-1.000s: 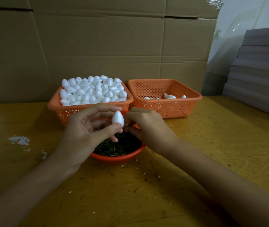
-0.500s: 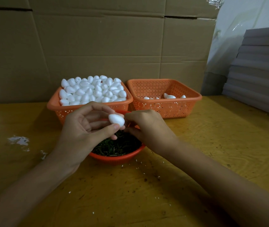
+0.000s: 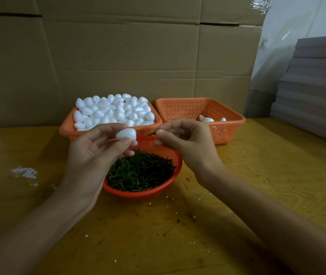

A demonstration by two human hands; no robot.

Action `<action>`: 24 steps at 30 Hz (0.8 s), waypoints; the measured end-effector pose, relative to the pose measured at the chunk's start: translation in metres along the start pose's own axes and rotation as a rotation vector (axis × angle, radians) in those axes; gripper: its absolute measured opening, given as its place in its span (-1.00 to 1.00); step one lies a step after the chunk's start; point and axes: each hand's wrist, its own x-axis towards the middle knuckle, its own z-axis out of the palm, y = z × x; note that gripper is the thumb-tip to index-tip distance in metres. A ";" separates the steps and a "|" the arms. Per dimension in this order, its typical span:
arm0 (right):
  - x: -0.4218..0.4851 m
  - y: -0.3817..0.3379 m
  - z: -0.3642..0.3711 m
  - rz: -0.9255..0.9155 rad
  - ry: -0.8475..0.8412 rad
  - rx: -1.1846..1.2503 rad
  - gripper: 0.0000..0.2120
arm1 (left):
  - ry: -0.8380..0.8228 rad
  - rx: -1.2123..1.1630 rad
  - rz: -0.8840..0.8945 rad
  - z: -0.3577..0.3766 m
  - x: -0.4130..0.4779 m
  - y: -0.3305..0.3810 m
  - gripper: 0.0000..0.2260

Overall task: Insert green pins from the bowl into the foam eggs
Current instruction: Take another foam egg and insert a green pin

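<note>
Since the foam egg point(image 3: 126, 134) seems light and soft, left hand point(image 3: 90, 153) pinches its sides; right hand point(image 3: 185, 141) pinches a green pin point(image 3: 151, 133).

No text, label, brand, number or sign could be read anywhere in view. The cardboard wall point(image 3: 118, 56) behind the far edge of the table point(image 3: 257, 175) and the grey stacked sheets point(image 3: 316, 86) at its right edge were plain and unprinted.
</note>
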 end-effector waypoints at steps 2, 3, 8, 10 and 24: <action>0.000 -0.004 0.000 0.015 0.016 0.079 -0.84 | 0.020 0.002 0.000 0.001 0.000 0.001 -0.78; 0.000 -0.005 0.000 0.011 0.013 0.103 -0.84 | 0.020 0.005 -0.001 0.001 0.000 0.001 -0.78; 0.000 -0.007 0.002 -0.048 -0.037 0.090 -0.84 | -0.007 0.026 -0.009 0.001 0.000 0.001 -0.77; -0.002 -0.006 0.003 -0.057 -0.058 0.081 -0.84 | -0.018 0.033 -0.013 0.000 0.000 0.000 -0.76; -0.002 -0.004 0.003 -0.148 -0.166 -0.028 -0.89 | -0.009 0.065 -0.019 -0.001 0.000 0.000 -0.69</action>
